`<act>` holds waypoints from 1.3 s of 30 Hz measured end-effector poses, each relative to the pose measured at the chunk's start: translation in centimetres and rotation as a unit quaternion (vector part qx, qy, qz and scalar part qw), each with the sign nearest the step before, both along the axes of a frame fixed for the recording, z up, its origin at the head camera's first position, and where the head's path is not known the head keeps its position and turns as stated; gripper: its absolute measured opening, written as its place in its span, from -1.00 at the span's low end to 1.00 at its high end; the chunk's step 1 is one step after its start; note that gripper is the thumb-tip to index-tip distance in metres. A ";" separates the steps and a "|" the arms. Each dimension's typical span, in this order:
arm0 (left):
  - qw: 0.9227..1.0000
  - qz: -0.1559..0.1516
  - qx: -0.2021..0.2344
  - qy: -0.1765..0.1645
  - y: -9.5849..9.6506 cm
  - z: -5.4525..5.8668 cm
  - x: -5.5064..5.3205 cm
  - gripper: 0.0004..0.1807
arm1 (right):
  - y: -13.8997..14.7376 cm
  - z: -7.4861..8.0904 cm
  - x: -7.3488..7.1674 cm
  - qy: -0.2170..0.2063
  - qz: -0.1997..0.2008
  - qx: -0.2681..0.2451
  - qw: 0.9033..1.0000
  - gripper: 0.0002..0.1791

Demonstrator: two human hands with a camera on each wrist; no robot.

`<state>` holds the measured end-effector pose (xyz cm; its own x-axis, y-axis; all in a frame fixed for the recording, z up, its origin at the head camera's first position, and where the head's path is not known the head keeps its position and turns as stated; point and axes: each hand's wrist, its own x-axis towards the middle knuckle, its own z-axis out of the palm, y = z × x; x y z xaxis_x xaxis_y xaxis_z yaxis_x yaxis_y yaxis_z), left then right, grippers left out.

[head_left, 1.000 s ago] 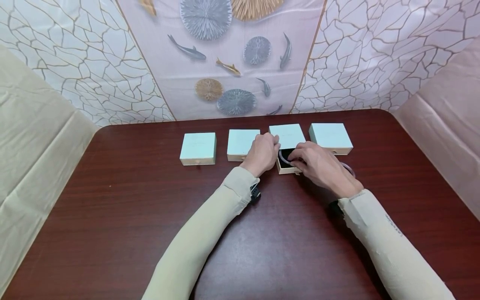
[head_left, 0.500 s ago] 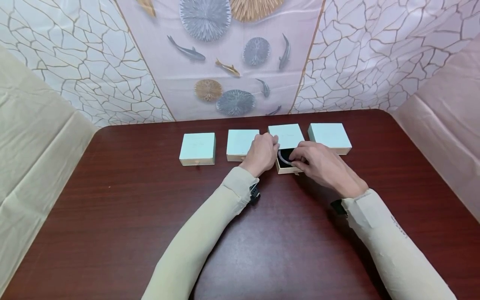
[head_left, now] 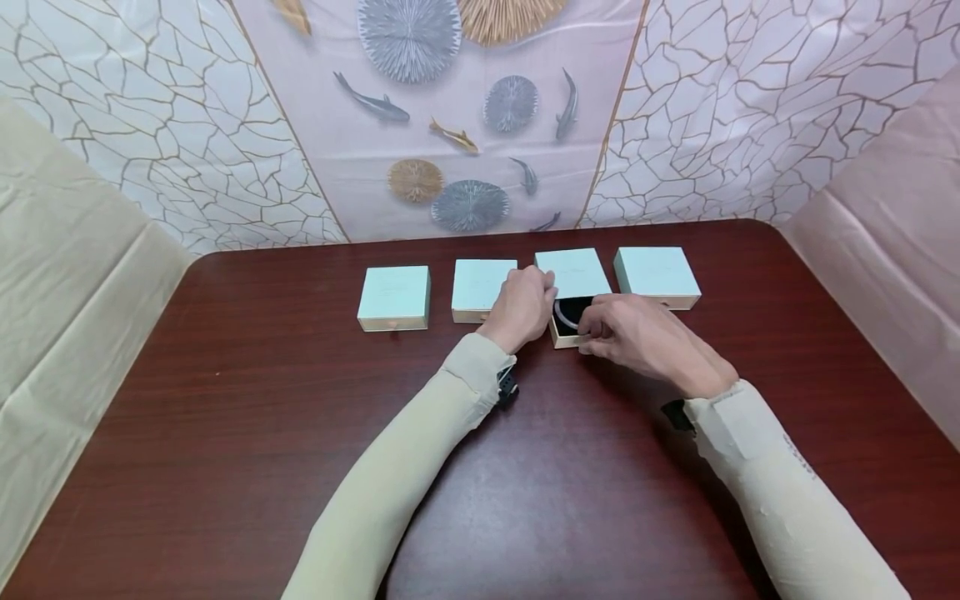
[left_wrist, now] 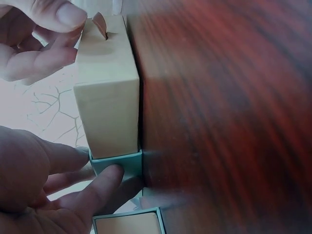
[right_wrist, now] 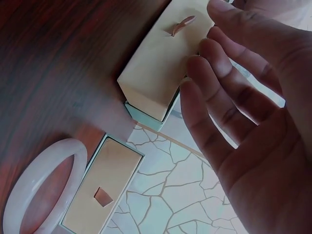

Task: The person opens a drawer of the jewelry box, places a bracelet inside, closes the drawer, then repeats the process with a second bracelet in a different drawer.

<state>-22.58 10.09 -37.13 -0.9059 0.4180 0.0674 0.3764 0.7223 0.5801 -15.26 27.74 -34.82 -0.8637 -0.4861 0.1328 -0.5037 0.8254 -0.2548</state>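
A mint-green jewelry box has its cream drawer pulled out toward me. Inside, a pale bangle lies on black lining, its right part hidden by my right hand. My left hand holds the box's sleeve at its left side, with thumb on the side wall and fingers by the top edge. My right hand is over the drawer's right front, its fingers fairly straight at the rim in the right wrist view. The thumb is near the front edge, by the brown pull tab.
Two more mint boxes, a near-left box and a far-left box, stand in the row. At the right end is another closed box. A second pale bangle is on the table beside it. A patterned cloth hangs behind.
My right fingertips have shifted from the bangle inside the drawer toward its front edge. More of the black lining shows. My left hand stays in place on the box.
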 end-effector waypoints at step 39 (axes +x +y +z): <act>1.000 0.007 0.005 -0.005 0.0 0.0 -0.1 -0.43 | -0.3 0.0 0.2 0.019 0.007 0.072 0.997 -0.75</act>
<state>-22.64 10.08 -37.14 -0.9122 0.4050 0.0625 0.3610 0.7220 0.5902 -15.05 27.49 -34.84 -0.8522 -0.5149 0.0932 -0.5229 0.8446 -0.1153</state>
